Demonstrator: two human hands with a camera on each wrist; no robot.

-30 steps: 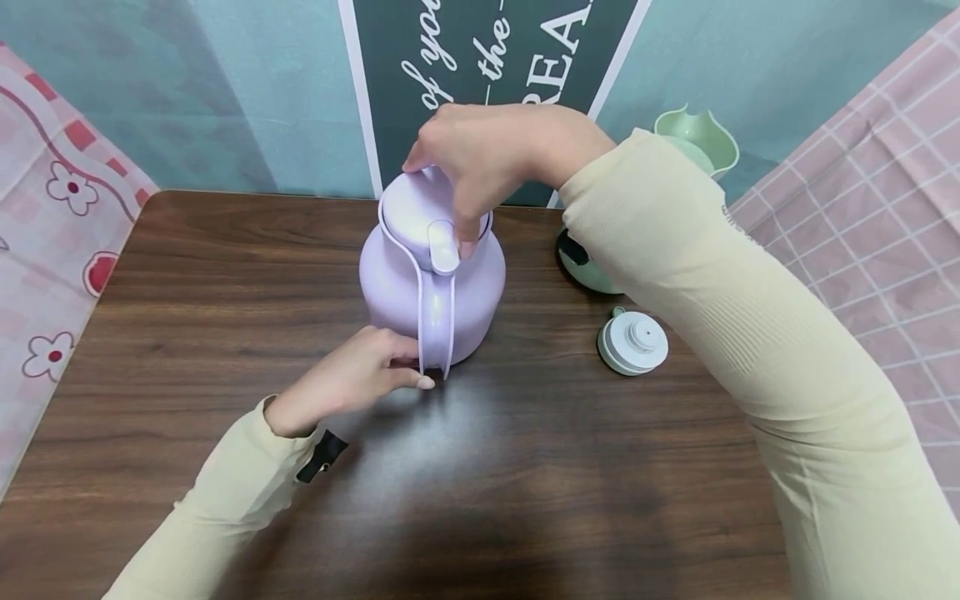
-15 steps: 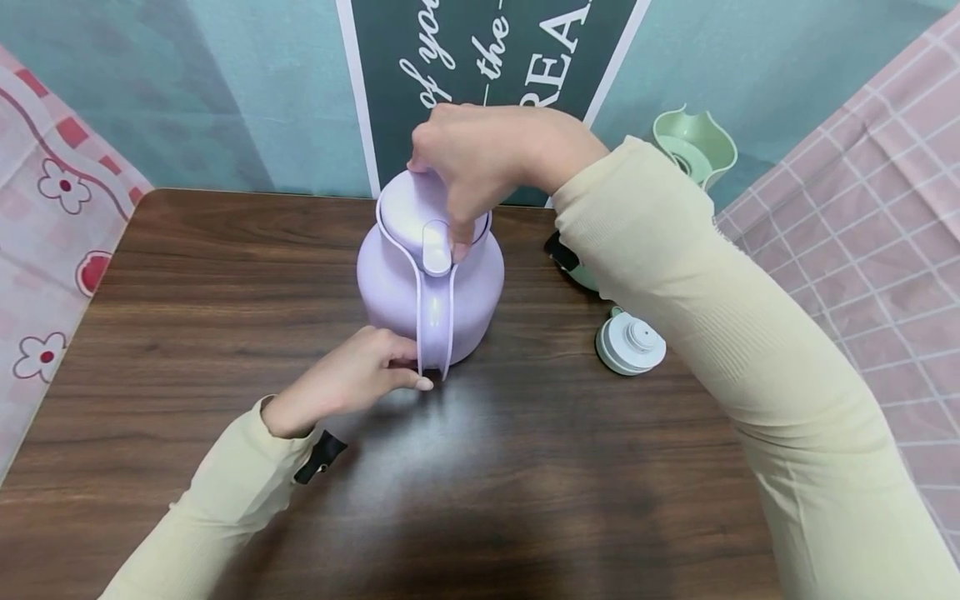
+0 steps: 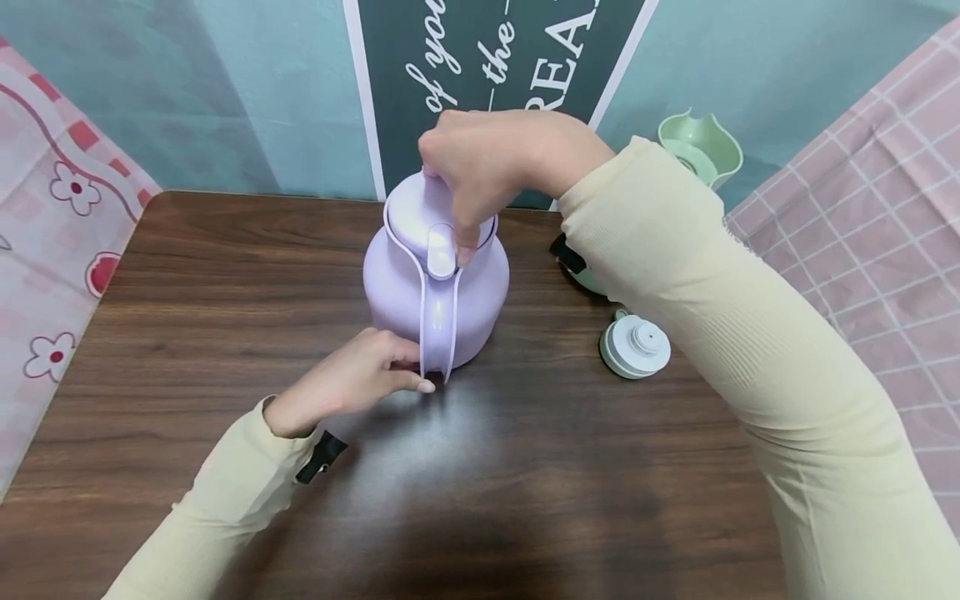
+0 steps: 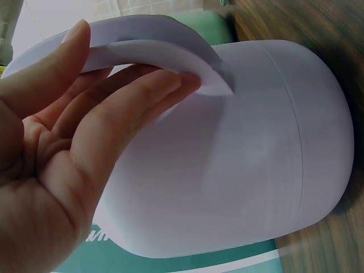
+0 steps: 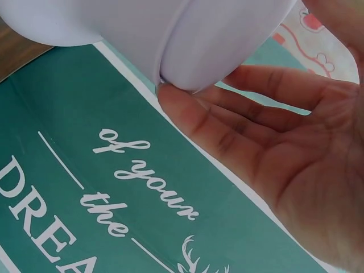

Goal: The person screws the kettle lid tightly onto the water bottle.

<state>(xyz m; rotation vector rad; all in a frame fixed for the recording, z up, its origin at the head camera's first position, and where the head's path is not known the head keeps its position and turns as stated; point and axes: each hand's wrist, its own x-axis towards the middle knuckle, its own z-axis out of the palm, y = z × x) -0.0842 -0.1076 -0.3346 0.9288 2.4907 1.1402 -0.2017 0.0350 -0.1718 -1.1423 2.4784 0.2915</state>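
A lavender insulated jug [image 3: 480,292] stands upright toward the back of the wooden table, its handle [image 3: 437,325] facing me. My left hand [image 3: 352,375] holds the low part of that handle, thumb on the outside and fingers passing behind it, as the left wrist view shows. From above, my right hand [image 3: 487,158] grips the round lid [image 3: 411,204], with the thumb beside its raised tab [image 3: 441,252]. In the right wrist view, the fingertips [image 5: 179,102] touch the lid's far edge. The tab lines up closely with the handle.
Right of the jug sits a small white and green round part [image 3: 636,346]. Behind my right sleeve, a green piece [image 3: 590,282] is partly hidden below a green wavy-rimmed cup [image 3: 701,146]. A lettered dark green banner [image 3: 397,50] hangs behind the wooden table [image 3: 525,483].
The lid has turned slightly under my right hand: its tab was a little right of the handle and now lies more in line with it. My left hand keeps its hold.
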